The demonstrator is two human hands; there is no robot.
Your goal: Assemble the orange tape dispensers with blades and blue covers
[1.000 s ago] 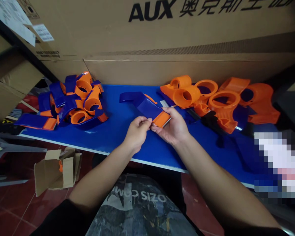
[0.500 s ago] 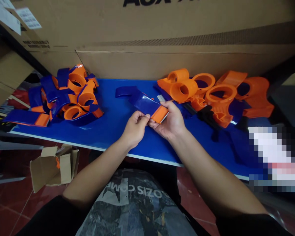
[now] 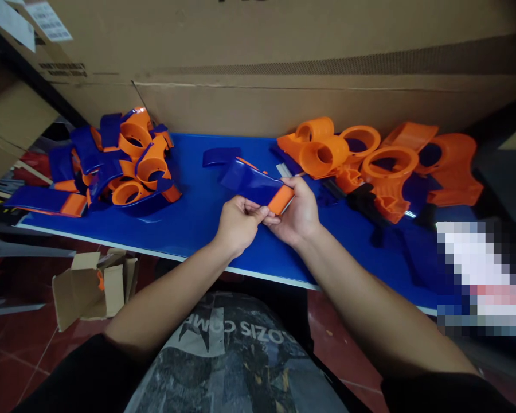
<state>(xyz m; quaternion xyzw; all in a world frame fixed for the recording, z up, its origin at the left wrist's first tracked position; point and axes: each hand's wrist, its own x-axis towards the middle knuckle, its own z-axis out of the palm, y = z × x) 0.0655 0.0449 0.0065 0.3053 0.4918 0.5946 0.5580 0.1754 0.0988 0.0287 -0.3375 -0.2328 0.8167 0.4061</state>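
Observation:
Between my two hands is a tape dispenser (image 3: 253, 184) with a glossy blue body and an orange end, held over the table. My left hand (image 3: 239, 228) pinches its near edge between thumb and fingers. My right hand (image 3: 300, 215) grips the orange end, thumb on top and fingers curled beneath. Just past the dispenser lies a curved blue plastic piece (image 3: 220, 156). A small pale strip (image 3: 282, 170) shows beyond my right thumb. Part of the dispenser's underside is hidden by my fingers.
Blue-and-orange tape dispensers (image 3: 131, 172) are heaped at the left. Orange dispenser frames (image 3: 389, 163) and black parts (image 3: 363, 206) lie to the right on the blue tabletop (image 3: 189, 221). A large cardboard box (image 3: 241, 109) walls off the back. An open carton (image 3: 79, 295) sits below, left.
The tape dispenser has turned slightly in my hands, so an orange strip along its far edge shows. My left hand has shifted a little right along its near edge.

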